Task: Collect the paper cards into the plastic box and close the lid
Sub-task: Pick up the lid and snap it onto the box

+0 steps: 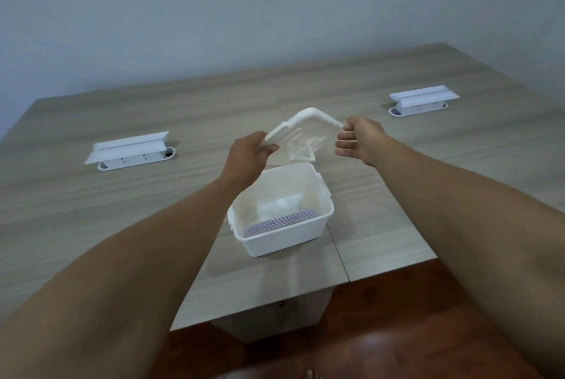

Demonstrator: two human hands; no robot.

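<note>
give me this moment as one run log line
stage: closing lid | left hand: holds lid | right hand: holds lid | lid: raised above plastic box | paper cards: inside box | box: open on table

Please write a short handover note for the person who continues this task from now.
Left hand and right hand: each grips one end of the lid, held in the air beyond and above the plastic box.
The box stands open on the table; the paper cards lie inside.
Done: cards collected.
Left: lower the lid onto the box and press it shut.
</note>
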